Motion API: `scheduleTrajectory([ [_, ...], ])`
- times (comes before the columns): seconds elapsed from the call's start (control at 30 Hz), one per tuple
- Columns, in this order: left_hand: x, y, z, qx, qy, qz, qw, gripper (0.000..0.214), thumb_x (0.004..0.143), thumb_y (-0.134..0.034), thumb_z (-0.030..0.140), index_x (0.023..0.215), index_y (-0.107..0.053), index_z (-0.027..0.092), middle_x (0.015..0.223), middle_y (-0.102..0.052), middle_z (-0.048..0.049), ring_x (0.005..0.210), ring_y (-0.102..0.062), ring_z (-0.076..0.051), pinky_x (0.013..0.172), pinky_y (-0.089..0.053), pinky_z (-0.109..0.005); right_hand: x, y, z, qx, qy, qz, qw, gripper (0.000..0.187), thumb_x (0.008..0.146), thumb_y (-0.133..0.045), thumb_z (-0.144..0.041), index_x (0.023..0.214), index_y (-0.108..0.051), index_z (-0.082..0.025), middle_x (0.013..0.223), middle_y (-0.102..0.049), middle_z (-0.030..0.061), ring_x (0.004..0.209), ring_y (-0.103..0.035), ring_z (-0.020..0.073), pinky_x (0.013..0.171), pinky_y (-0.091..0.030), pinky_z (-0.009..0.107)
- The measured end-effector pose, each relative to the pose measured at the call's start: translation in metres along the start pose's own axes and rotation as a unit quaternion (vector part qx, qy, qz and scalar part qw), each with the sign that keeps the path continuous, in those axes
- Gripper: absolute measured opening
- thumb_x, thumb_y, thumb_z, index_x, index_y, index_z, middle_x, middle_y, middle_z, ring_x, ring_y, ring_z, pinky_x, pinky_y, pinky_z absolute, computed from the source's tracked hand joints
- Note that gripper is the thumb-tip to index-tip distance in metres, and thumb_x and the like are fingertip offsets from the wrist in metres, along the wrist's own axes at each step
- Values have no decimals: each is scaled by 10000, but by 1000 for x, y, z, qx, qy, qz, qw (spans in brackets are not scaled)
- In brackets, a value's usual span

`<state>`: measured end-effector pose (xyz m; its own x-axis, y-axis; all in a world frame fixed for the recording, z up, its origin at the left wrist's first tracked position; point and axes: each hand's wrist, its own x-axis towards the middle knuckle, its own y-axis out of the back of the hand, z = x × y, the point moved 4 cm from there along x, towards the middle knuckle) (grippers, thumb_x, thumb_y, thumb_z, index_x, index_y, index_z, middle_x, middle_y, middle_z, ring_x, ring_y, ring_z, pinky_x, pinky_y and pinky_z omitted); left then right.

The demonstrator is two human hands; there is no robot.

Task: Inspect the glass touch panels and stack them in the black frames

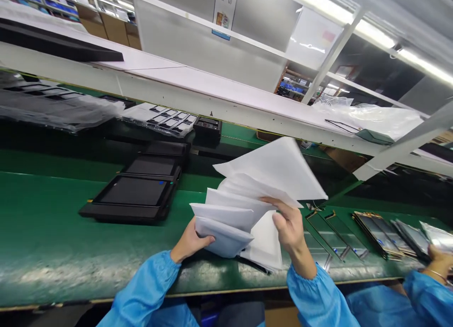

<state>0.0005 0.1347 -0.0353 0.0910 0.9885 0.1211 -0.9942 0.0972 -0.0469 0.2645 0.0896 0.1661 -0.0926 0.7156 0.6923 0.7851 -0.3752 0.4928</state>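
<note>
A fanned stack of white sheets is held above the green belt. My left hand grips the lower left end of the stack, thumb on top. My right hand pinches the upper sheets and lifts them apart from the rest. Both wrists wear blue sleeves. A dark flat panel lies partly hidden under the sheets.
Black screen trays sit on the belt to the left. Glass panels and a stack of them lie to the right, where another person's hand works. A white shelf runs overhead with plastic bags.
</note>
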Motion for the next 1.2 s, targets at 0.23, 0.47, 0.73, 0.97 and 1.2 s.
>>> scheduleTrajectory([
  [0.23, 6, 10, -1, 13, -4, 32, 999, 640, 552, -958, 572, 971, -719, 152, 929, -811, -106, 883, -772, -347, 872, -636, -509, 17, -45, -11, 7, -9, -49, 999, 131, 887, -787, -311, 785, -829, -241, 798, -840, 14, 706, -799, 240, 685, -626, 313],
  [0.47, 5, 41, 10, 12, -21, 60, 998, 973, 485, -975, 634, 1251, -689, 107, 1133, -788, -194, 1053, -759, -416, 927, -634, -528, 24, -69, 6, 4, 12, 65, 998, 179, 975, -671, -315, 938, -806, -203, 781, -803, 48, 663, -753, 234, 596, -616, 318],
  [0.73, 0, 34, 10, 4, -24, 75, 997, 1000, 562, -937, 681, 1338, -674, 108, 1323, -737, -245, 1258, -691, -441, 1099, -544, -558, 5, -65, 14, -41, 178, -82, 980, 430, 870, -529, -120, 1042, -852, -346, 778, -779, 12, 655, -721, 194, 639, -618, 289],
  [0.97, -4, 23, 0, -7, -19, 108, 994, 731, 669, -902, 628, 1170, -735, 123, 1151, -794, -177, 1132, -731, -412, 1027, -586, -538, -7, -56, -21, -55, 193, -193, 961, 507, 872, -712, -260, 1377, -711, -211, 1211, -815, 124, 970, -815, 303, 800, -683, 386],
  [1.2, -3, 29, 0, -16, -7, 10, 1000, 955, 498, -996, 635, 1256, -727, 120, 1193, -785, -173, 1149, -710, -424, 1030, -573, -538, -12, -61, -9, 20, 93, -50, 994, 190, 945, -726, -232, 1090, -848, -234, 1045, -863, 60, 897, -844, 269, 810, -701, 357],
])
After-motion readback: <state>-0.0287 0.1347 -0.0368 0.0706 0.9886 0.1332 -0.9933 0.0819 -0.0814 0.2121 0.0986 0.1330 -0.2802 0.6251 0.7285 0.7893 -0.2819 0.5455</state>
